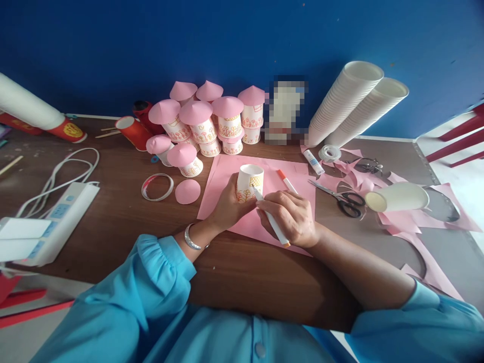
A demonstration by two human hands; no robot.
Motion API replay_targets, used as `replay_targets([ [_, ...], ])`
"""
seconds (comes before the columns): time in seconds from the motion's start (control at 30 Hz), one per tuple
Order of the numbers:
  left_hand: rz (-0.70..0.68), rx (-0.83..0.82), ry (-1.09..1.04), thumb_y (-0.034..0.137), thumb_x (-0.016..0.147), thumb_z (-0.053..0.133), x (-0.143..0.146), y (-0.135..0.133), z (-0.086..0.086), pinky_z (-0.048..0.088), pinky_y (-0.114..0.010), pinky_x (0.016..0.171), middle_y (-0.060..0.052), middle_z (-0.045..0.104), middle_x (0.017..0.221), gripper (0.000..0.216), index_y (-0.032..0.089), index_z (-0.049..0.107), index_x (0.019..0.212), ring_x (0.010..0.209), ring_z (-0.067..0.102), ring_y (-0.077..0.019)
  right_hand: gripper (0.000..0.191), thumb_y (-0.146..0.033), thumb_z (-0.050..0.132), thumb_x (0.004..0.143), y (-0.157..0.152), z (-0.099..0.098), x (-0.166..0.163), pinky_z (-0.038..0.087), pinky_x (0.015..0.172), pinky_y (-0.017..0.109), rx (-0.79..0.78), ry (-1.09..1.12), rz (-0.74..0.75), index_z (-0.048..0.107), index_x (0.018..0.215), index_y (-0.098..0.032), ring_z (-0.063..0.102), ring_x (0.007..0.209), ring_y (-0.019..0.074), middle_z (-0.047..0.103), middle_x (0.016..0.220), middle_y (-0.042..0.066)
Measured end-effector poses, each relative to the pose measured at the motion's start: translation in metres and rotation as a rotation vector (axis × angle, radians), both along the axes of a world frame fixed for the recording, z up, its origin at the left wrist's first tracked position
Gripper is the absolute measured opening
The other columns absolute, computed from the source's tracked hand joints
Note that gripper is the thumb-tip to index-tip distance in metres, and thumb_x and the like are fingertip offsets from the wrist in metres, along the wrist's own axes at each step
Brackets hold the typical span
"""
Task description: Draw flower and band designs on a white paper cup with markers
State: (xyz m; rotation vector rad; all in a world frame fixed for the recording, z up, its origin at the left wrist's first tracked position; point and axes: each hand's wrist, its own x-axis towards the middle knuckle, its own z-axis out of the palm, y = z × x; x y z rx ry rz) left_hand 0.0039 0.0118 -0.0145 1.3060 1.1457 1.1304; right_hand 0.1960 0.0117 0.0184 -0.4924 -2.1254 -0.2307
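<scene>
A white paper cup (245,175) with a yellow lattice window and orange flowers drawn on it is in my left hand (232,201), whose fingers wrap round its side. My right hand (289,217) grips a white marker pen (277,229) with an orange end, its tip at the drawn window. Both hands are over a pink paper sheet (214,184). An orange-capped marker (287,181) lies on that sheet behind my right hand. To the left is a pink paper disc (188,192).
Decorated cups with pink cone roofs (196,113) stand at the back. Tall white cup stacks (346,101) lean on the blue wall. Scissors (350,203), a glue tube (313,162) and pink scraps (408,219) lie right; a tape roll (143,187) and power strip (62,224) left.
</scene>
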Motion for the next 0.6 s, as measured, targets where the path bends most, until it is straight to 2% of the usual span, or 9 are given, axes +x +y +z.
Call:
replay_targets([
  [0.3, -0.016, 0.05, 0.064, 0.041, 0.074, 0.087, 0.001, -0.0008, -0.0017, 0.052, -0.032, 0.071, -0.004, 0.065, 0.104, 0.057, 0.021, 0.051, 0.114, 0.088, 0.063, -0.0191, 0.017, -0.011, 0.065, 0.099, 0.002, -0.002, 0.0001, 0.059, 0.065, 0.028, -0.009, 0.0, -0.019, 0.062, 0.113, -0.019, 0.07, 0.072, 0.0155, 0.073, 0.086, 0.004],
  [0.6, 0.007, 0.009, 0.036, 0.042, 0.074, 0.086, 0.0009, -0.0004, 0.0016, 0.053, -0.035, 0.074, -0.004, 0.064, 0.102, 0.056, 0.022, 0.05, 0.112, 0.089, 0.063, -0.0207, 0.018, -0.009, 0.064, 0.097, 0.0014, -0.0019, -0.0007, 0.058, 0.064, 0.028, -0.011, -0.007, -0.026, 0.062, 0.112, -0.018, 0.069, 0.07, 0.0161, 0.072, 0.084, 0.003],
])
